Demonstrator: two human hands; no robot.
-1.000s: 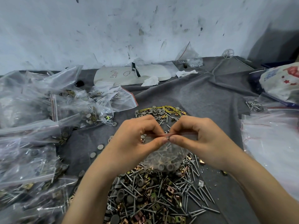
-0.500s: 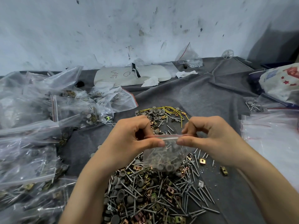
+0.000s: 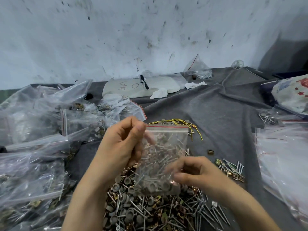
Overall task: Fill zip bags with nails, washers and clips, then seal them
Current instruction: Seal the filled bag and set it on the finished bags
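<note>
Your left grip [image 3: 121, 145] pinches the bag [image 3: 166, 147] by one top corner above the pile [image 3: 141, 212], probably settling contents; right grip [image 3: 196, 174] unclear.

A white pad [image 3: 141, 87] at the back of the worktop [image 3: 216, 114] bears a handwritten squiggle, unreadable, and a mark like an O; a bag [image 3: 293, 95] at the right edge shows red stars, its print too blurred.
</note>
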